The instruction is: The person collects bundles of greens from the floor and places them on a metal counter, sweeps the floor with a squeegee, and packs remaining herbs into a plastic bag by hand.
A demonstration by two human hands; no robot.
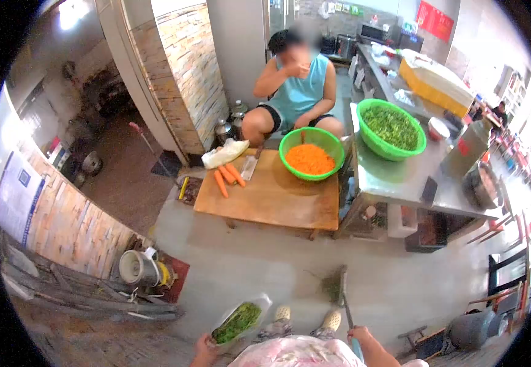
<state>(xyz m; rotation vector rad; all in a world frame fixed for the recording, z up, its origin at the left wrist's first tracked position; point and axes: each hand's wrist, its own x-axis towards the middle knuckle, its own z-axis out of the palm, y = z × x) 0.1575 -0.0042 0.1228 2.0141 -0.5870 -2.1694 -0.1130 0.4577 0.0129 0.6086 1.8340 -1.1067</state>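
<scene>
Low in the view, my left hand is closed on the near end of a clear plastic container of green leafy vegetables. My right hand grips the handle of a broom, whose head rests on the floor. Beside the broom head lies a small heap of dark debris. My shoes show between my two hands.
Ahead, a person sits behind a low wooden table with carrots, a cleaver and a green basin of shredded carrot. A metal counter holds greens. A bucket stands left.
</scene>
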